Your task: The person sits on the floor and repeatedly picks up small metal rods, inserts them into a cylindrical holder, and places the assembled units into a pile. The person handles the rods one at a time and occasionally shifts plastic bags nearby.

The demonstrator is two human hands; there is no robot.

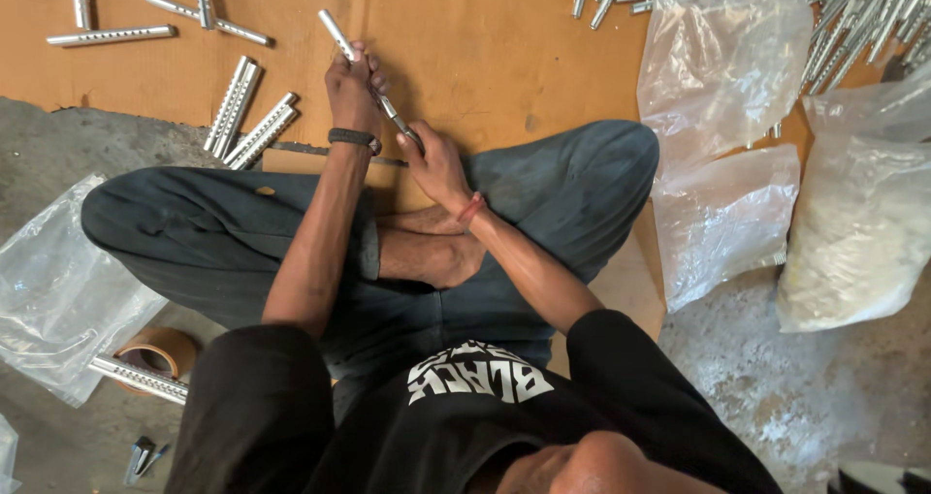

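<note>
The person sits cross-legged on a sheet of brown cardboard [485, 48], both hands out in front of the knees. The left hand [351, 92] is curled tight round a slim perforated metal tube [338, 34], which pokes up and away past the knuckles. The right hand [436, 164] pinches the tube's near end, fingers closed on it. More tubes [247, 118] lie just left of the left wrist, clear plastic bags [722, 116] sit well off to the right, and a tape roll [160, 350] rests by the left knee
</note>
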